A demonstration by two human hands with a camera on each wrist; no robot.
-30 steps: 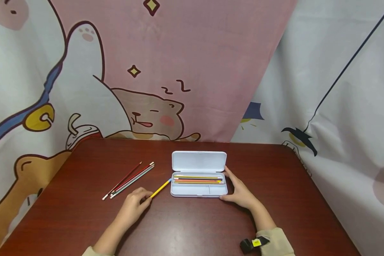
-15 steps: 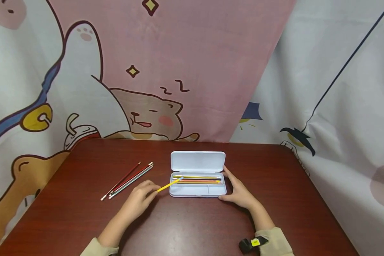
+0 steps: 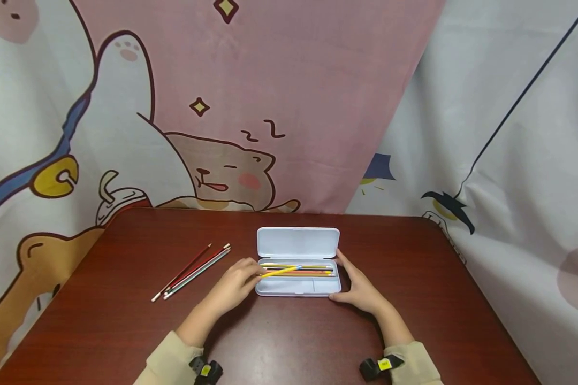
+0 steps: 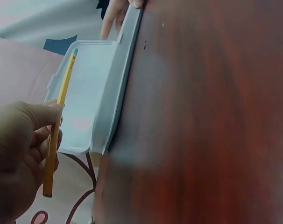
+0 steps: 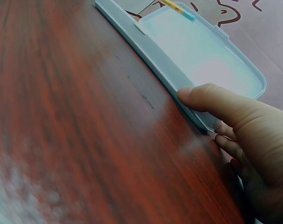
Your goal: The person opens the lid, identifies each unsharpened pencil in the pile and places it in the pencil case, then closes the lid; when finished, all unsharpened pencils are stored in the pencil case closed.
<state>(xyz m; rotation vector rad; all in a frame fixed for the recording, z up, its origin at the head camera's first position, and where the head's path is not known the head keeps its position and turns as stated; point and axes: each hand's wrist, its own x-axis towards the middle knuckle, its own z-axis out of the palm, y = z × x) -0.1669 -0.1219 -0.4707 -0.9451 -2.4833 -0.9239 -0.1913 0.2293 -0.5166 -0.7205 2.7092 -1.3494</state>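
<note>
My left hand pinches a yellow pencil with a light blue end. The pencil slants over the left part of a white pencil case, blue end toward the case's middle. In the left wrist view, thumb and fingers hold this pencil along its shaft. The case's lid stands raised at the back. Several pencils lie lengthwise in its rear compartment. My right hand grips the case's right end; in the right wrist view the thumb presses the front edge and the fingers bend round the corner.
Several pencils, red and pale green among them, lie slantwise on the dark red-brown table left of the case. A printed cloth hangs behind the table. Black wrist cameras sit at both cuffs.
My left hand has moved right and slightly up, carrying the yellow pencil from the table left of the case to over its rear compartment. My right hand keeps its hold on the case.
</note>
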